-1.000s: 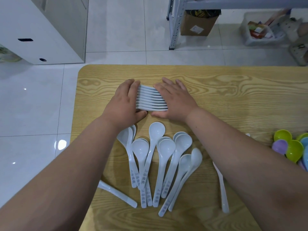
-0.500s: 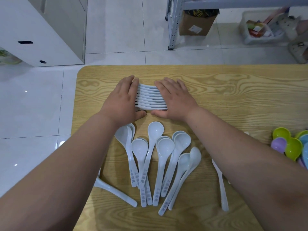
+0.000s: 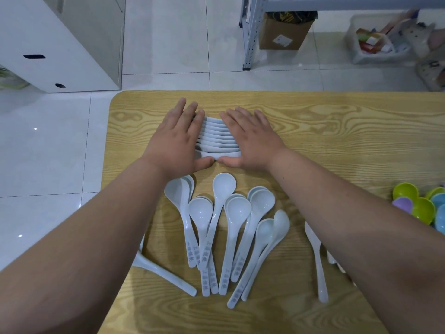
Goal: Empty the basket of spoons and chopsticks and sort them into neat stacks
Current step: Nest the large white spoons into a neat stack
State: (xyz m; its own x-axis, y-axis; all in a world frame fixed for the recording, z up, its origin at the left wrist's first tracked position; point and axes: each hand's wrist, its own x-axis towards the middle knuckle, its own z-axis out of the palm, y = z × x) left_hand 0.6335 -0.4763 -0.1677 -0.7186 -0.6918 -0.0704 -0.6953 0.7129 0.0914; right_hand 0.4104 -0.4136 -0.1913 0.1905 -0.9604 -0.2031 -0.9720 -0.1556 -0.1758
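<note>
Stack of white spoons [image 3: 218,138] lies on its side at the far-left part of the table [image 3: 337,131], squeezed between your two hands. About nine spoon edges show in it; the exact count is unclear. Your left hand [image 3: 177,141] and right hand [image 3: 252,138] are both flat, fingers straight and close together, pressing on the stack's ends, holding nothing. The thumbs almost meet on its near side.

The table's far edge is just beyond your fingertips, and its rounded left corner is near the left hand. Bare wood runs wide to the right of the right hand.

Loose spoons [image 3: 224,213] fan out nearer you: seven bowls face up, four with a second rim nested behind. One lone spoon [image 3: 166,273] lies by the left edge and another [image 3: 316,261] beside your right forearm. Coloured pieces [image 3: 421,208], green, purple and blue, are cut off at the right.
</note>
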